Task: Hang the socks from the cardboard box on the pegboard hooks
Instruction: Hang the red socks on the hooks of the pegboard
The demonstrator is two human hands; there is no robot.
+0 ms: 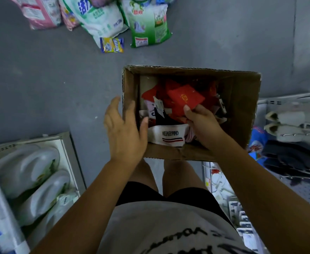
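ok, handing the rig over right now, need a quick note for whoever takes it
Left grip: open, at the left wall of the cardboard box.
Right grip: pinches a red sock pair inside the box.
Box is on the floor with more socks in it, a white striped pair nearest. Pegboard is to the right.
Done: red pair grasped.
Left: lift it out, hang it on a hook, then the rest.

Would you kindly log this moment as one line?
right hand: grips red socks | left hand: open beside cardboard box
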